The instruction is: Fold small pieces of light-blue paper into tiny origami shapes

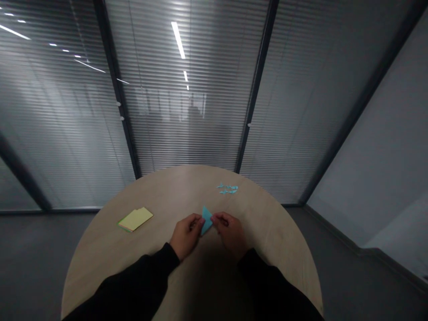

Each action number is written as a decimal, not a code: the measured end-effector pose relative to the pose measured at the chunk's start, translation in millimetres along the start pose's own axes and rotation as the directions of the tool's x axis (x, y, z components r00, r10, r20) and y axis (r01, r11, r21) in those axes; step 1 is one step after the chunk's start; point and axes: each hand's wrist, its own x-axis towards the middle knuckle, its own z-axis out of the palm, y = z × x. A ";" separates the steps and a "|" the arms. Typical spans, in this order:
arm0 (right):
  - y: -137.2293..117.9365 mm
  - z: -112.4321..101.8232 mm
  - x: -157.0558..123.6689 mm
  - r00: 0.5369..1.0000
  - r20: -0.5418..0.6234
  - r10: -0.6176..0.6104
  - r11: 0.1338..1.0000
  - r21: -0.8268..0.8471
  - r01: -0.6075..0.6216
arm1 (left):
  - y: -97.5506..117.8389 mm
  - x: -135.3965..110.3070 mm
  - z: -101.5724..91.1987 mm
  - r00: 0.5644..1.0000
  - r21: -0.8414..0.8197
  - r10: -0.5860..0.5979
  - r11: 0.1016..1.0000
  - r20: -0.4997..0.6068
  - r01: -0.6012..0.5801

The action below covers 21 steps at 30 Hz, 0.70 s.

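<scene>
A small blue folded paper triangle (206, 220) is held just above the round wooden table (274, 232), near its middle. My left hand (186, 233) pinches its left side with curled fingers. My right hand (230, 232) pinches its right edge, fingers closed too. Both arms wear black sleeves and reach in from the bottom of the view.
A stack of yellow and green paper sheets (135, 219) lies on the table's left side. Small folded blue paper pieces (228, 189) lie near the far edge. Glass walls with blinds (187, 111) stand behind the table; grey floor surrounds it.
</scene>
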 end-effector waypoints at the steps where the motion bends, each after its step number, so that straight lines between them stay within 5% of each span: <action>1: -0.8 1.3 -0.8 1.000 0.007 -0.015 1.000 -0.008 0.015 | -2.3 1.1 -0.1 1.000 -0.005 -0.002 1.000 -0.026 0.002; 13: -5.7 21.2 -11.9 0.997 -0.010 0.074 0.993 0.088 -0.073 | -4.0 -1.0 -0.9 0.998 -0.032 -0.046 0.999 -0.036 0.044; 21: -2.9 23.8 -13.9 0.999 0.016 0.038 0.994 0.101 -0.039 | 1.1 4.2 -9.6 0.982 0.234 0.152 0.965 -0.115 -0.122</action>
